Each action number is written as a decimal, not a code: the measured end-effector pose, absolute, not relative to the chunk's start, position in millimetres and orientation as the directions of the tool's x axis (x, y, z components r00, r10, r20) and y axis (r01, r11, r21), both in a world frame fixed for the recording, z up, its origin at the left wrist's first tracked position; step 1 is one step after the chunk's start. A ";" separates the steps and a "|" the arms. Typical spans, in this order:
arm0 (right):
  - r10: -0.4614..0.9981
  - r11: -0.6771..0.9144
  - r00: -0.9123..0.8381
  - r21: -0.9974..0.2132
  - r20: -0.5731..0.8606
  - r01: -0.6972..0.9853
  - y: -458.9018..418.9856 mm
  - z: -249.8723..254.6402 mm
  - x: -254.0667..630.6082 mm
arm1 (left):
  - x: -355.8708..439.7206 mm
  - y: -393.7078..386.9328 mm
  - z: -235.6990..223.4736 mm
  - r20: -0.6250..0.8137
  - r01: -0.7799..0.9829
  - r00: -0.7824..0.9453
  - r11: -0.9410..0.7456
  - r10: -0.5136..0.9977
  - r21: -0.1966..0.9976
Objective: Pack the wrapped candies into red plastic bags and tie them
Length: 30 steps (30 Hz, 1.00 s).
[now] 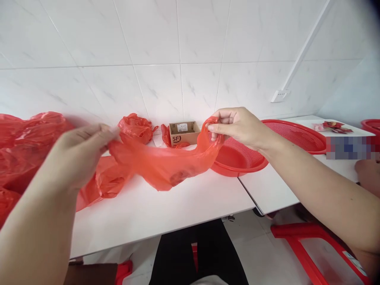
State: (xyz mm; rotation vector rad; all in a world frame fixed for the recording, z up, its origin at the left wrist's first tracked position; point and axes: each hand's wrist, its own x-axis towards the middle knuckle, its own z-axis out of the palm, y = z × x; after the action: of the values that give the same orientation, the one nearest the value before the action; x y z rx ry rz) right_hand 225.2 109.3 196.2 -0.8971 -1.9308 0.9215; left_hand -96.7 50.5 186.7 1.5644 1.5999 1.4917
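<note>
A thin red plastic bag (166, 162) is stretched between my two hands above the white table (178, 209). My left hand (80, 154) pinches one end of it, slightly blurred. At the other end, my right hand (231, 126) grips the bunched handle between thumb and fingers. Something dark shows faintly through the bag's lower part; I cannot make out what it is. Behind and right of my right hand stands a red mesh basket (237, 156). Another red bag (111, 178) lies on the table beneath my left hand.
Large red bags (32, 138) are heaped at the left. Against the wall sit a knotted red bag (136, 126) and a cardboard box (185, 132). A second red basket (299, 134) is on the right table, near another person's arm (368, 174). A red stool (314, 237) stands below.
</note>
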 end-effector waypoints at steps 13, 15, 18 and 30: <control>0.686 0.618 -0.661 -0.721 0.302 0.312 115.4 238.1 170.7 | -29.8 84.0 198.8 -0.048 0.323 0.454 -0.114 0.890 0.940; 0.673 0.607 -0.682 -0.741 0.286 0.288 110.7 236.3 155.2 | -23.1 87.3 197.1 -0.098 0.419 0.487 -0.134 0.868 0.898; 0.666 0.553 -0.698 -0.803 0.265 0.224 111.3 224.4 145.7 | -20.9 88.9 193.8 -0.058 0.400 0.426 -0.131 0.903 0.907; 0.680 0.541 -0.635 -0.835 0.366 0.098 108.8 184.3 176.7 | -41.9 89.0 178.5 -0.086 0.222 0.310 0.016 0.947 0.975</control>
State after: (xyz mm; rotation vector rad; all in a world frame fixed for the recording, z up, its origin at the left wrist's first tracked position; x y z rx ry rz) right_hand 176.7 108.8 184.3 -0.6257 -2.0810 1.0704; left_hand -41.9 89.0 178.5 1.4613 1.1397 0.8178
